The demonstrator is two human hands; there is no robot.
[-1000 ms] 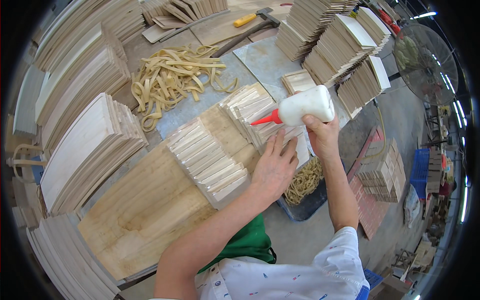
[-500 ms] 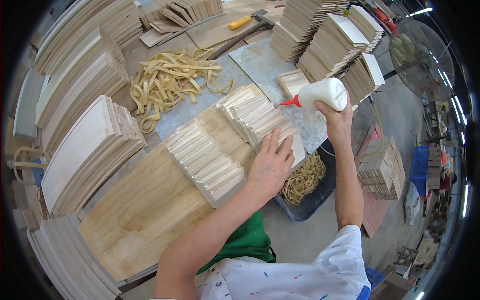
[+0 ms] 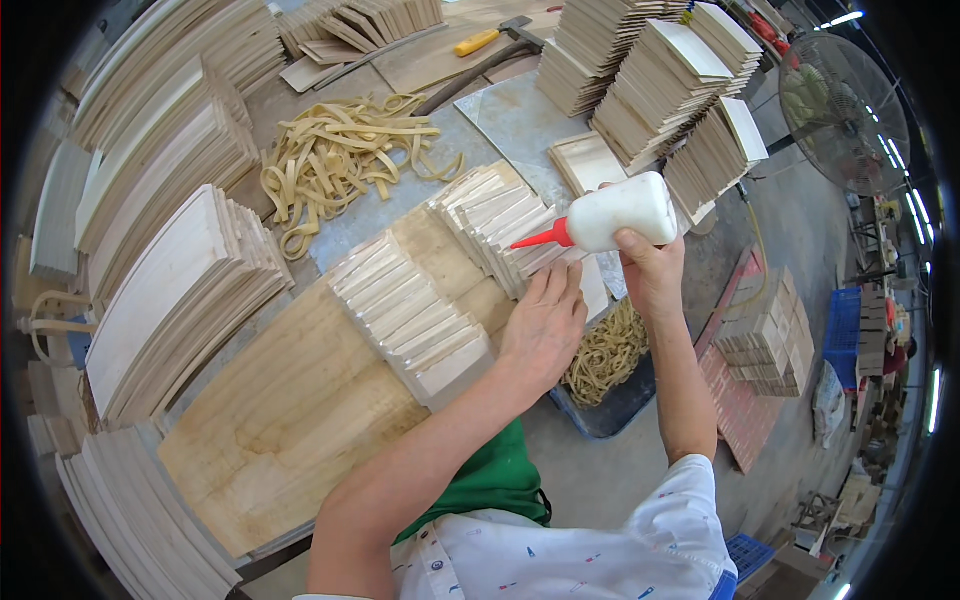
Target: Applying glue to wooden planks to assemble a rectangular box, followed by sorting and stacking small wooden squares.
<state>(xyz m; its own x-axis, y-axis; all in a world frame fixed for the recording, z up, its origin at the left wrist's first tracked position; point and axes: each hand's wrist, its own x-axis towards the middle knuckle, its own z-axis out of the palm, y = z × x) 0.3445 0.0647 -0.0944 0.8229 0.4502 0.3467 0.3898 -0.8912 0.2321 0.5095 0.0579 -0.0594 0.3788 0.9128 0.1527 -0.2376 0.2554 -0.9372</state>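
In my right hand (image 3: 655, 268) is a white squeeze bottle (image 3: 625, 213) with a red pointed nozzle, tilted so its tip points left and down over a fanned row of thin wooden pieces (image 3: 490, 215). My left hand (image 3: 545, 325) rests on the near end of that row, fingers stretched out over the wood. A second fanned row of wooden pieces (image 3: 405, 315) lies to its left, with shiny wet-looking streaks along the edges. Both rows lie on a wide wooden board (image 3: 290, 430).
Tall stacks of curved wooden panels (image 3: 180, 300) line the left side. Yellowish bands (image 3: 335, 160) lie in a heap behind the board; more fill a dark tub (image 3: 600, 415) below. A hammer (image 3: 520, 35), wooden stacks (image 3: 660, 90) and a fan (image 3: 845, 115) stand farther back.
My right hand has brought the bottle left and lower, so the red nozzle now sits over the right row of wooden pieces. My left hand has barely moved.
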